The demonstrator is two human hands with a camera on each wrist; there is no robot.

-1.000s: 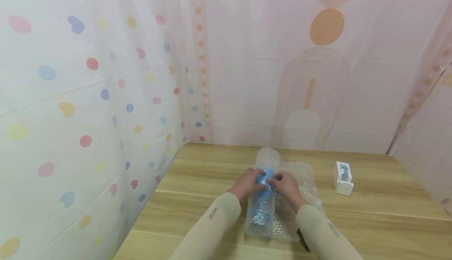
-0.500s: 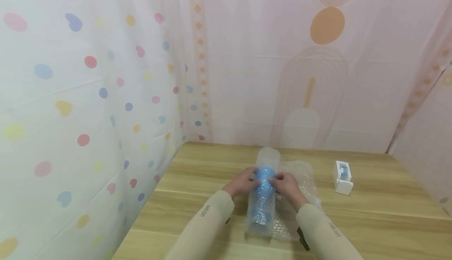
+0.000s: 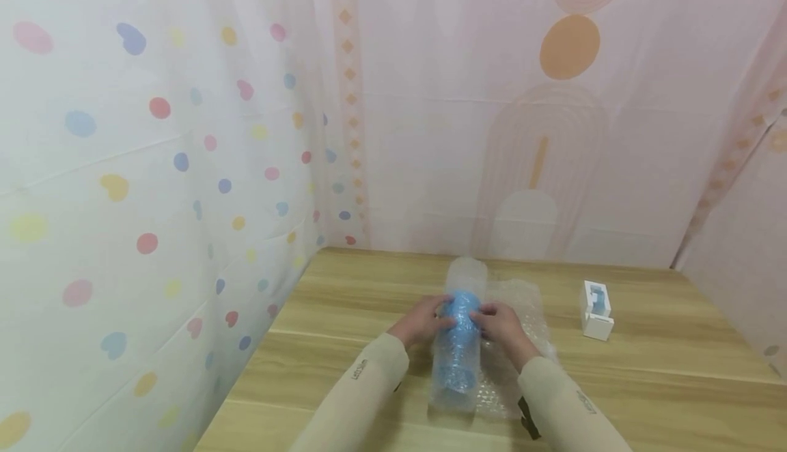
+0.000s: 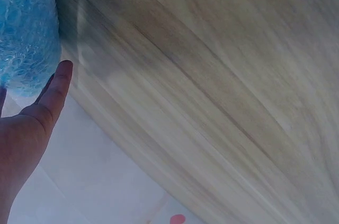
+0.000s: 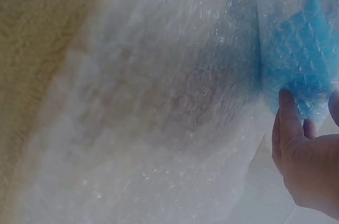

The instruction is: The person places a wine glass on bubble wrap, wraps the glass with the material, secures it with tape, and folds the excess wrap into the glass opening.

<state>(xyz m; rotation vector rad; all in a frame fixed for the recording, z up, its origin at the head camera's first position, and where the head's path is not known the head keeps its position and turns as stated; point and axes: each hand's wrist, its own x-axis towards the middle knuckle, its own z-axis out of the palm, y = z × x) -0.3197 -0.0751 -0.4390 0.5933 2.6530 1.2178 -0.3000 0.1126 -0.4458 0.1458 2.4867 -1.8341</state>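
Left hand [image 3: 424,321] has shifted from the top of the blue bundle [image 3: 458,344] to its left side; right hand [image 3: 503,323] is opposite, equally near. Fingers of both grip this bundle, lying lengthwise away from the person on the table [image 3: 344,302].

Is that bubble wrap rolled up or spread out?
Both: some of the bubble wrap is rolled around the blue object; some lies spread on the table beside it.
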